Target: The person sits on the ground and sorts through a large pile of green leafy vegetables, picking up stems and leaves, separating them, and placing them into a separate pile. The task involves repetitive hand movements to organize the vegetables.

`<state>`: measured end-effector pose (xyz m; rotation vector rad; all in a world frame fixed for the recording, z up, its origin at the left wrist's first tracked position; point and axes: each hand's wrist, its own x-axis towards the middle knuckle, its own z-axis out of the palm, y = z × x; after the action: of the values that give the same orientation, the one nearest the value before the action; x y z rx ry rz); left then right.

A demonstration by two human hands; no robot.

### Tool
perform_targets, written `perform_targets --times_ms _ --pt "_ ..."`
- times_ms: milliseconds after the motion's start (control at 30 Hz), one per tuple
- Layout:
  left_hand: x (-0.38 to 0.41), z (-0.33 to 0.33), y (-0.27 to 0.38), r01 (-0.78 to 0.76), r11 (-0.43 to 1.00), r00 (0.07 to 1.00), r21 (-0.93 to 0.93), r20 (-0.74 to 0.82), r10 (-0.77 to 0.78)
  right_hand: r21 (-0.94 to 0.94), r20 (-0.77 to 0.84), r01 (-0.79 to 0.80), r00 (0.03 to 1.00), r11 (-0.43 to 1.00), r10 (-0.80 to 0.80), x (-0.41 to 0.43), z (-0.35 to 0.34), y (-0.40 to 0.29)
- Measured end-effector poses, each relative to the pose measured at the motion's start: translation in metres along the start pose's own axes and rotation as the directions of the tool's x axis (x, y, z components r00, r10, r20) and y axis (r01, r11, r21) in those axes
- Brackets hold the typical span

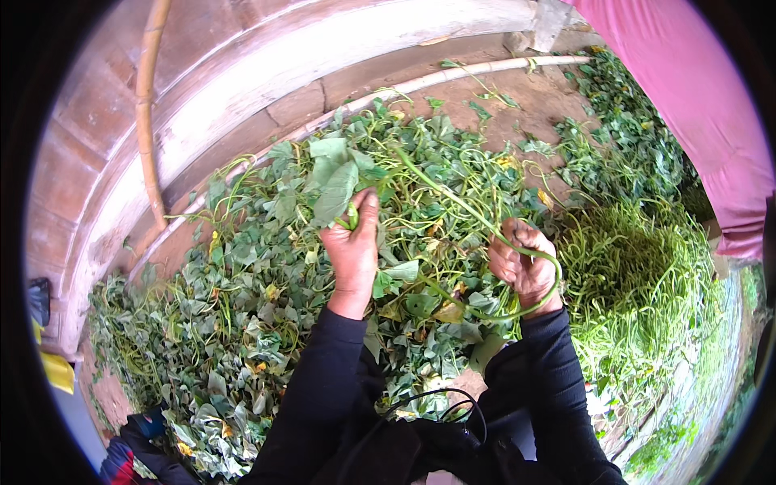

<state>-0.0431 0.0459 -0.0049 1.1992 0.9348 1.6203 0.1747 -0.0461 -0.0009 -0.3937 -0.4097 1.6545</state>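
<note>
My left hand point(354, 242) grips several green leaf stalks, whose broad leaves point(333, 179) fan out above the fist. In my right hand point(522, 260) a long green stem point(451, 197) is held. It runs up and left from the fingers, while its other part loops around the wrist side and curves back to the left. Both hands are raised over a wide heap of cut leafy vines point(242, 303), which look like sweet potato vines. Beside my right hand lies a pile of thin green stalks point(630, 260) with hardly any leaves.
A bamboo pole point(448, 74) lies along the far edge of the heap, near a whitewashed wall base point(339, 42). Another pole point(145, 115) leans there upright. Pink cloth point(685, 103) hangs at upper right, above more vines point(630, 139). A yellow item point(57, 371) shows at far left.
</note>
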Motion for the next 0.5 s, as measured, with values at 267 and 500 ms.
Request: perform_targets --times_ms 267,500 --pt "-0.004 0.006 0.000 0.274 0.960 0.931 0.066 0.233 -0.281 -0.165 -0.125 0.241 0.957 0.957 -0.262 -0.032 0.006 -0.035" --pt "-0.009 0.015 0.001 0.245 0.956 0.890 0.163 0.354 -0.288 -0.093 -0.150 0.356 0.918 0.930 -0.367 -0.085 0.015 -0.060"
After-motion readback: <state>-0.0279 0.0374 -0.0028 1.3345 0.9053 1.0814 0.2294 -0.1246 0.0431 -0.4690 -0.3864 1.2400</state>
